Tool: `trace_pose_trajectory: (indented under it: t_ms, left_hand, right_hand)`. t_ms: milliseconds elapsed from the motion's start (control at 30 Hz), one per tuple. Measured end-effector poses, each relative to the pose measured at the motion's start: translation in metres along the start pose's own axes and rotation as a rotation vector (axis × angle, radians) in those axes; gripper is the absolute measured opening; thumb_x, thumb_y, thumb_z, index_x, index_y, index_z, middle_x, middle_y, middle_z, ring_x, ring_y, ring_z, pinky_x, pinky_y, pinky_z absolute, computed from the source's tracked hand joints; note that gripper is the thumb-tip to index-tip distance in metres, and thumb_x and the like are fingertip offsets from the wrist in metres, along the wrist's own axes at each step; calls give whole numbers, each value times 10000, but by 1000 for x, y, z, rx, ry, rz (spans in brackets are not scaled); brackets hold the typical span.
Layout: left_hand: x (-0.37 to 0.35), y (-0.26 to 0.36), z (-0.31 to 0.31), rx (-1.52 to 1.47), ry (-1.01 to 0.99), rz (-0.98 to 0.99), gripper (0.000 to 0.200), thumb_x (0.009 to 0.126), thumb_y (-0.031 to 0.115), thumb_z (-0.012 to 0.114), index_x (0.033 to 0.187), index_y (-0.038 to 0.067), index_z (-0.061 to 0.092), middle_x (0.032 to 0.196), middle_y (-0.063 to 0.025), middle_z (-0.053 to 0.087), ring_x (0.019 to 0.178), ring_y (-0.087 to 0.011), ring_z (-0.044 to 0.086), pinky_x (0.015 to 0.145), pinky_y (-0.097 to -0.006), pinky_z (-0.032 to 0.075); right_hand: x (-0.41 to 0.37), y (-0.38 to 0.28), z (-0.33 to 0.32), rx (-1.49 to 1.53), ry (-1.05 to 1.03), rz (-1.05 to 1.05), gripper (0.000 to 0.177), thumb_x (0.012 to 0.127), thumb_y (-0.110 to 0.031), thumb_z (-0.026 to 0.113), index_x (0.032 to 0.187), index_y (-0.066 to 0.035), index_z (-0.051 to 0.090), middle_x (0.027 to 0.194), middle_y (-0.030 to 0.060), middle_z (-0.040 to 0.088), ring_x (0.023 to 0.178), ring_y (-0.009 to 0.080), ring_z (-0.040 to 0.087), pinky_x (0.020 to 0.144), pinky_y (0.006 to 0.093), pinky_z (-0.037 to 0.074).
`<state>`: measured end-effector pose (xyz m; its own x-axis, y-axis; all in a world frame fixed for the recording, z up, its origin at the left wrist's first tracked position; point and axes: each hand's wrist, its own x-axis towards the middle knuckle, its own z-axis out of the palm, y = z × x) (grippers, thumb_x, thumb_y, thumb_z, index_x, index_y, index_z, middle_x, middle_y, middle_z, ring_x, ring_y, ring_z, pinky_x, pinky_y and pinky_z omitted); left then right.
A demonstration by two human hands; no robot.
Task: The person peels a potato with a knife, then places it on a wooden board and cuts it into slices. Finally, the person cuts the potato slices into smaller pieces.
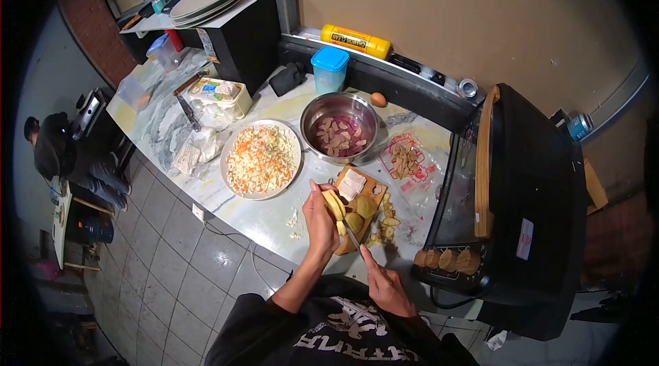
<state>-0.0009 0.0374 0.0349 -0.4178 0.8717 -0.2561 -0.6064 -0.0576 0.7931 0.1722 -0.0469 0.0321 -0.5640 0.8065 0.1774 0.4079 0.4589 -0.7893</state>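
Observation:
My left hand (320, 222) is closed around yellow potato pieces (334, 205) above the left side of a wooden board (346, 246). In my right hand (386, 284) is a knife (352, 234), its blade reaching the potato pieces by my left fingers. More peeled potato (366, 206) lies on the board, beside a pale pink block (351, 184). Small yellowish pieces (388, 220) are scattered along the board's right edge. Behind the board stands a steel bowl (339, 99) with pinkish slices (334, 135) inside.
A plate (296, 172) of shredded vegetables stands left, with a white tub (237, 100) and another knife (187, 111) beyond. Brown pieces in a plastic bag (408, 162) lie right, near a large black appliance (542, 215). An egg (378, 99) rests behind. Another person (58, 150) stands far left.

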Motion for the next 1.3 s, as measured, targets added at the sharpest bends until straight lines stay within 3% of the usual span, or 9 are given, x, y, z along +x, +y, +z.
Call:
trace_pose_trajectory:
  t_ms: [67,133,267,333,667,933,1033,1133,1300]
  left_hand:
    - [-3,-2,4,-40,35,-17,403,1015,431,355,880,86,514,736,-13,485,652,-140,520,611,-319,474]
    - [-4,-7,4,-80,74,-39,415,1018,433,347,865,84,510,718,-12,473,638,-138,504,602,-310,460]
    - [-4,-18,1,-52,75,-15,448,1017,454,332,828,81,491,703,-12,446,604,-132,445,575,-301,414]
    - [-1,-21,-1,-18,100,22,480,1010,486,317,825,77,486,696,-15,445,586,-133,445,566,-296,411]
    - [3,-27,-7,184,158,251,553,1028,464,253,724,67,489,615,-18,517,527,-99,485,508,-256,398]
    - [-1,-40,-13,209,73,191,558,1033,452,242,808,34,536,683,-54,570,581,-119,530,547,-268,427]
    - [-14,-41,-6,475,28,219,548,1020,485,268,784,50,506,688,-45,502,594,-134,497,584,-291,441]
    - [-22,-33,13,94,58,-15,534,1016,499,258,875,48,509,754,-48,511,648,-135,502,643,-307,470]
    - [-13,-35,-4,-122,-75,-175,401,1019,427,341,894,85,509,790,-35,510,715,-137,507,702,-334,459]
  right_hand:
    - [0,0,2,2,-1,14,677,809,119,508,1446,-16,318,664,159,508,589,311,554,542,387,424]
    - [-2,2,8,23,3,76,611,838,112,477,1423,-15,351,778,247,570,677,385,594,595,352,456]
    - [0,2,13,-2,29,8,708,783,140,500,1448,-1,302,674,168,516,603,327,558,556,393,435]
    - [3,-2,10,30,7,61,641,823,123,464,1434,-11,325,723,246,544,633,389,571,575,371,442]
    - [6,-4,9,-14,-2,34,664,808,134,472,1438,-8,319,758,267,579,712,420,607,615,402,468]
    - [3,-2,8,-6,-27,119,663,819,133,468,1445,-23,312,754,252,576,695,397,606,614,384,468]
    - [6,-1,11,-3,37,87,775,767,135,540,1470,-60,279,687,179,557,629,326,604,573,405,463]
    - [13,-6,5,-8,63,76,798,756,150,550,1473,-59,269,697,171,560,630,302,605,573,386,466]
    - [10,-1,7,-99,-3,142,793,764,128,546,1476,-98,280,684,172,560,627,321,605,567,385,465]
